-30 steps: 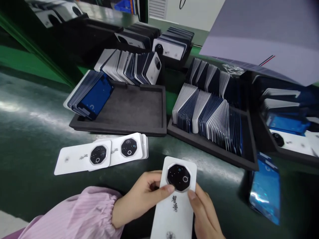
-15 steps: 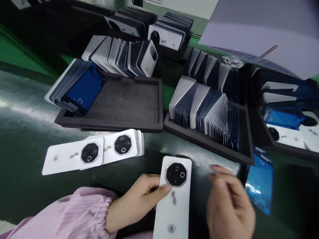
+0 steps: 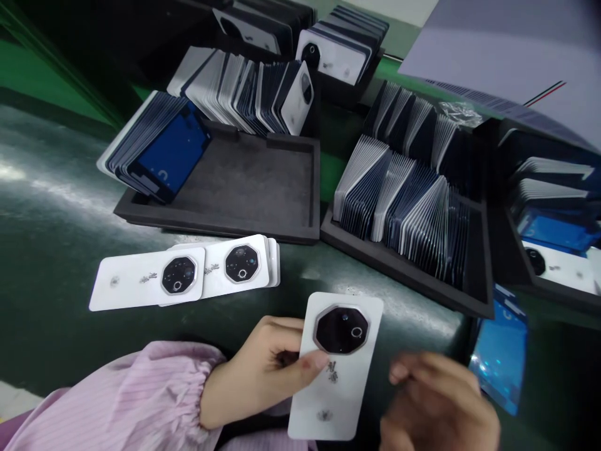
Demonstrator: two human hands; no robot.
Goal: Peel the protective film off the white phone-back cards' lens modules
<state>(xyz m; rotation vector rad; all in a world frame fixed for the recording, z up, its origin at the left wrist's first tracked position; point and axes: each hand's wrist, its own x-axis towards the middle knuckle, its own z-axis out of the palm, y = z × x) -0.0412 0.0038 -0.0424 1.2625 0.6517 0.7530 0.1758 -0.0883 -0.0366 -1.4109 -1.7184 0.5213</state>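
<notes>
My left hand is closed on a white phone back cover, thumb on its front face and fingers behind. The cover is tilted up, showing a black octagonal camera plate with a silver rim, dark script and a small round emblem. To its right, apart from it, my right hand hangs with bent fingers. Motion blurs them, and I see nothing held there. Left of the held cover, a few more white back covers lie overlapping on the dark green table, camera plates up.
A black foam tray holds a leaning stack of blue-faced covers. Another black tray is packed with upright covers. A blue film-faced panel lies at the right. More loaded trays and a large pale sheet stand behind.
The held cover has turned to face me more fully, and its lower end has come into view. My right hand has dropped slightly. The whole view has shifted a little.
</notes>
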